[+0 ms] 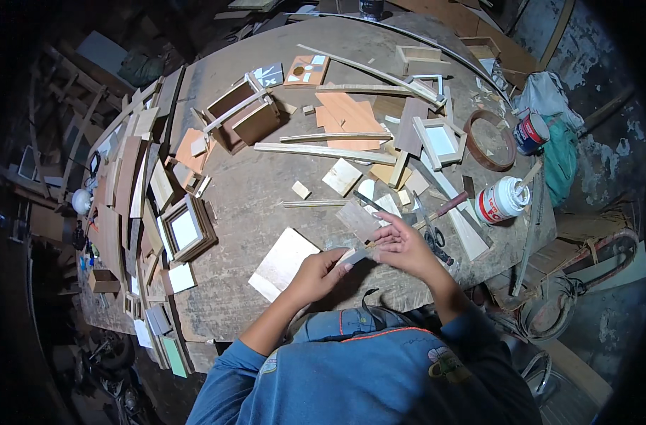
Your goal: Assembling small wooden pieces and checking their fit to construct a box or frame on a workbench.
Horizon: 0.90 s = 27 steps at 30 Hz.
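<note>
My left hand (320, 275) is closed on a small pale wooden piece (353, 256), held between thumb and fingers above the near edge of the workbench. Close beside it, my right hand (406, 249) has its fingertips pinched together at the far end of that piece. A thin, light-coloured bit shows at those fingertips, too small to name. Under and left of my hands lies a flat square pale board (283, 263). Just beyond my right hand are a thin grey-brown board (359, 220) and a dark slim stick (367, 201).
Dark scissors (436, 237) and a white glue tub (503, 200) sit to the right. A round wooden hoop (490, 139), small frames (439, 142) and long strips (325, 151) lie farther back. An open wooden box (239, 113) and stacked framed pieces (186, 228) stand left.
</note>
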### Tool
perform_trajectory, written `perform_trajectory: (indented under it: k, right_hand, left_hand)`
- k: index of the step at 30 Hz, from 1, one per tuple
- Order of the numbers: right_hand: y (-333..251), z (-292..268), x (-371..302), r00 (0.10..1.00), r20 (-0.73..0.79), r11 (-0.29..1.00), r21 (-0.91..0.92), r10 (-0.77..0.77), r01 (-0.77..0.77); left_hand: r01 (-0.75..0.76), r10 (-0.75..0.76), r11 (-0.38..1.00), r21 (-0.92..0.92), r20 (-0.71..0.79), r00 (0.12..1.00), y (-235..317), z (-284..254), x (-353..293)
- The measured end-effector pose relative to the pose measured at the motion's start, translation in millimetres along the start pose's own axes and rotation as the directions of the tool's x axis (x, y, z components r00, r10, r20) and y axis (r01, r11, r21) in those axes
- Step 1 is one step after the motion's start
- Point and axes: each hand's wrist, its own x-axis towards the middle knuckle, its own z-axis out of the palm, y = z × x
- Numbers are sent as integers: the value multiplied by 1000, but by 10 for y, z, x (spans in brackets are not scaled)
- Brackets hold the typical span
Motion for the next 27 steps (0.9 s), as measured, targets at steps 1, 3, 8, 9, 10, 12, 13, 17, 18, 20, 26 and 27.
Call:
perform_trajectory:
  k: [1, 3, 8, 9, 10, 12, 13, 17, 18, 20, 26, 27]
  right_hand:
    - [-37, 37, -35, 999, 19, 997, -72, -39, 40]
    - [-113, 145, -77, 993, 45, 976, -185, -106, 113]
    - [-148, 223, -69, 986, 121, 974, -182, -111, 132]
    - [-175, 218, -69, 980, 168, 977, -161, -111, 138]
    - [-214, 214, -67, 970, 215, 980, -140, -112, 144]
    - [-302, 214, -47, 963, 256, 989, -97, -80, 108]
    - [-313, 213, -31, 949, 288, 975, -143, -125, 172]
    - [-366, 218, 5, 931, 289, 938, -196, -223, 286]
    - [-372, 231, -4, 934, 239, 922, -220, -266, 319]
    - [-261, 245, 5, 940, 205, 935, -172, -274, 310]
    - [-110, 290, -38, 964, 122, 962, -108, -236, 250]
    - [-115, 286, -43, 964, 120, 962, -108, -236, 249]
  left_hand:
    - [-17, 16, 999, 47, 4, 1000, 45, 9, -7]
    - [-34, 33, 995, 94, 12, 999, 75, 22, -6]
    - [157, -104, 968, -198, 252, 962, 100, -33, 27]
    - [330, -221, 887, -323, 331, 917, 146, -98, 35]
    - [492, -316, 760, -424, 421, 850, 191, -157, 42]
    - [547, -216, 627, -554, 551, 806, 101, -187, 67]
    - [555, -179, 580, -596, 572, 801, 75, -170, 54]
    - [518, -108, 486, -704, 540, 834, -30, -126, 39]
    - [517, -107, 490, -701, 541, 834, -41, -109, 29]
    - [445, -150, 467, -765, 427, 892, -48, -67, 15]
    - [387, -191, 577, -719, 343, 920, -21, -34, -21]
    - [361, -171, 597, -716, 326, 930, -24, -35, -13]
